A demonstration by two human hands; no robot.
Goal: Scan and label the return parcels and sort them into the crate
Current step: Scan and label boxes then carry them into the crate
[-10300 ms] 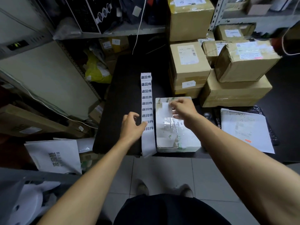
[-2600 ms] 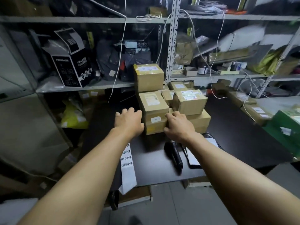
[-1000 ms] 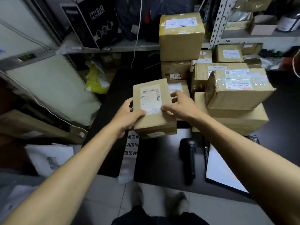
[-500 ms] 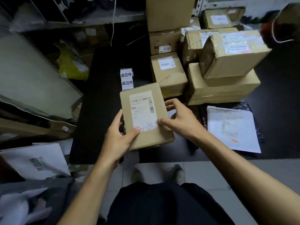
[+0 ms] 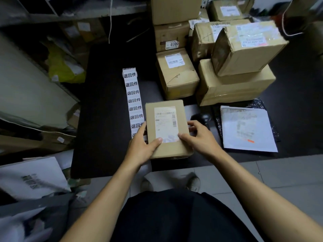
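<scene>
At the far left a pale flat panel [image 5: 29, 88] leans beside grey metal shelving [image 5: 73, 13], and below it, near the floor, lie white mailer bags [image 5: 33, 177] with blurred dark print. A yellow bag [image 5: 63, 70] sits in the shadow under the shelf. The work surface is a black table [image 5: 104, 119] over a grey tiled floor [image 5: 279, 175], where the person's two shoes show at the table's near edge.

Down the table's left-middle runs a white label strip [image 5: 133, 100] printed with repeated black characters, its near end passing under the left hand [image 5: 141, 149]. That hand holds the left edge of the parcel [image 5: 167, 128], thumb laid over the top face and fingers wrapped along the side. The parcel is a flat brown cardboard box near the table's front edge, just right of the strip, long side running near to far; whether it rests fully on the table or is slightly lifted cannot be told. A white shipping label [image 5: 166, 124] with barcodes along its far and right edges covers most of its top.

The right hand [image 5: 201, 138] grips the parcel's right edge, thumb on the label's near corner, fingers curled against the side. Just beyond its fingers lies a dark scanner [image 5: 201, 117], mostly hidden. Farther off stands a stack of brown cartons [image 5: 232, 67], one tagged "0300". At right a white mailer [image 5: 246, 128] lies flat on a black sheet.
</scene>
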